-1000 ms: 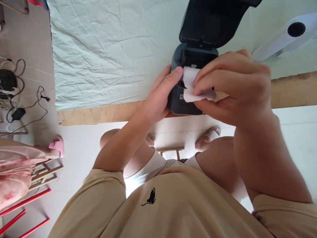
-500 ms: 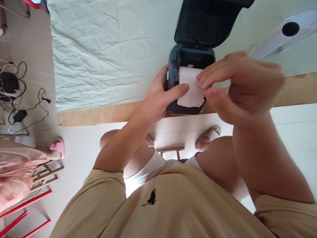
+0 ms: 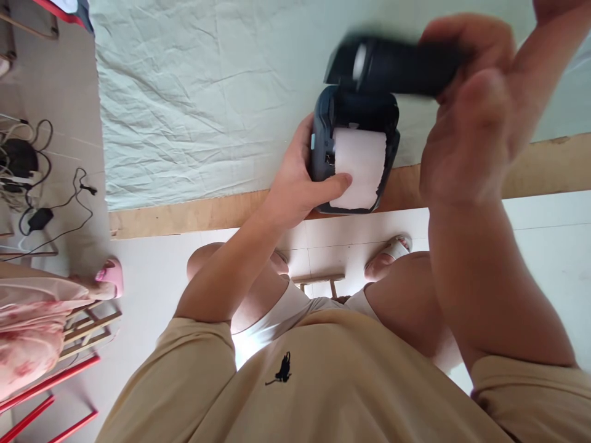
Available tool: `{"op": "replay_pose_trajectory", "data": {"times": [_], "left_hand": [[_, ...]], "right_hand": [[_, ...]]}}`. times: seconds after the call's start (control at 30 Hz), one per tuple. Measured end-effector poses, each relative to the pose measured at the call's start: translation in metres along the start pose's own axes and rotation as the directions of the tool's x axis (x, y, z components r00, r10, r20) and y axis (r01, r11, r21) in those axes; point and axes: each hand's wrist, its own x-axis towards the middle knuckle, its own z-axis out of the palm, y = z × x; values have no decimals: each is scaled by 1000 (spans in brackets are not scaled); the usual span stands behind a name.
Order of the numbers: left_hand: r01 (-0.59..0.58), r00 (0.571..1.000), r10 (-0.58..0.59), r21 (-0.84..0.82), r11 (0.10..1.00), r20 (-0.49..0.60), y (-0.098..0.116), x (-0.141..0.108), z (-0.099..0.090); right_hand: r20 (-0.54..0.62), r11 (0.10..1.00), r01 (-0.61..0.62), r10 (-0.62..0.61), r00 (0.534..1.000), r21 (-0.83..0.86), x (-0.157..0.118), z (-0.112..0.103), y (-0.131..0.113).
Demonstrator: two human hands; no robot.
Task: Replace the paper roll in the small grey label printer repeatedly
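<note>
A dark label printer [image 3: 320, 166] sits at the table's front edge with its black lid [image 3: 401, 66] raised and blurred by motion. White paper [image 3: 362, 163] lies over the printer's open body, its torn end towards me. My left hand [image 3: 307, 178] grips the printer's left side, the thumb resting on the paper. At the right, my right hand [image 3: 475, 111] has its fingers round the lid's outer end; that hand is blurred. Another person's hand or forearm [image 3: 549, 67] reaches in from the upper right, just behind my right hand, its fingers hidden.
A pale green cloth [image 3: 198, 98] covers the table, with a bare wooden edge [image 3: 194, 215] in front. On the floor at the left lie black cables with an adapter [image 3: 40, 219]. Beside them are a pink slipper [image 3: 111, 277], a wooden stool [image 3: 90, 329] and red bars [image 3: 50, 384].
My right hand has left the paper and moved up to the lid, which has tilted lower. The paper's end lies nearer the printer's front. Another person's arm has come in at the upper right.
</note>
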Motion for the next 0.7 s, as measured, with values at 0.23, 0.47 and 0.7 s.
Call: {"op": "replay_pose_trajectory", "data": {"times": [0.23, 0.47, 0.7], "left_hand": [[-4, 1000, 4, -73, 997, 2, 1, -5, 4], [7, 1000, -8, -228, 974, -3, 3, -12, 19], [-40, 999, 46, -222, 974, 21, 4, -11, 17]], "right_hand": [[213, 995, -53, 34, 976, 82, -7, 5, 11], [256, 986, -74, 33, 966, 151, -8, 9, 30], [230, 998, -45, 33, 973, 47, -11, 11, 31]]}}
